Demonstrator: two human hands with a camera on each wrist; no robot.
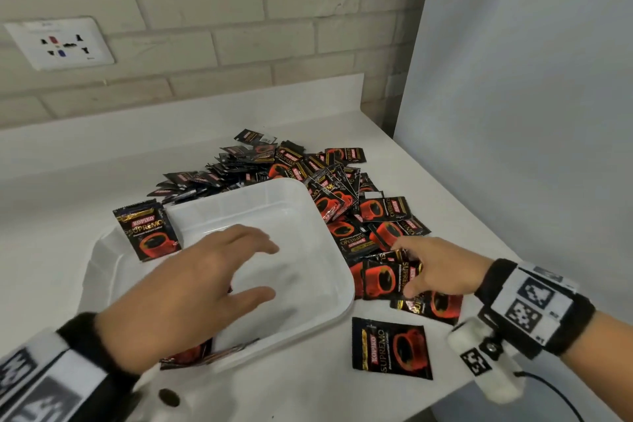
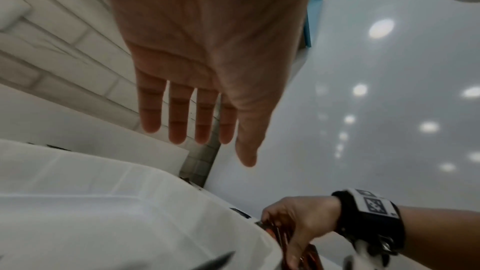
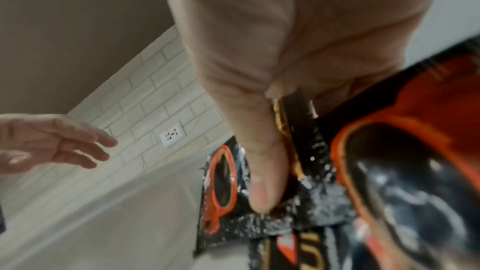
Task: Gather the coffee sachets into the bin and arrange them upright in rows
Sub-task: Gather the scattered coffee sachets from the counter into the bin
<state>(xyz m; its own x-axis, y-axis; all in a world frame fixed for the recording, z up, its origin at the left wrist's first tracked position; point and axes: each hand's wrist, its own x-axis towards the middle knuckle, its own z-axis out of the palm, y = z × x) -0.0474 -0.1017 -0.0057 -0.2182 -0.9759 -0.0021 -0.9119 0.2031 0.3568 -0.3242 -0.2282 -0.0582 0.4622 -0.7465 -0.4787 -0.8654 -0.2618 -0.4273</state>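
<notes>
The white plastic bin (image 1: 308, 329) sits mid-counter. One black-and-red coffee sachet (image 1: 148, 232) stands upright against its far left corner, and a few more (image 1: 191, 355) show under my left wrist at the near corner. My left hand (image 1: 263, 269) hovers over the bin with straight, spread fingers (image 2: 176, 130) and holds nothing. A big loose pile of sachets (image 1: 329, 188) lies behind and right of the bin. At the pile's near end my right hand (image 1: 407, 269) pinches a few sachets (image 3: 389, 171) between thumb (image 3: 262, 182) and fingers. A single sachet (image 1: 390, 348) lies flat in front.
A brick wall with a white socket plate (image 1: 60, 43) runs behind the counter. A tall white panel (image 1: 513, 113) closes the right side. The counter's front edge (image 1: 342, 416) is close to my wrists, and a thin black cable (image 1: 555, 394) hangs from the right wrist camera.
</notes>
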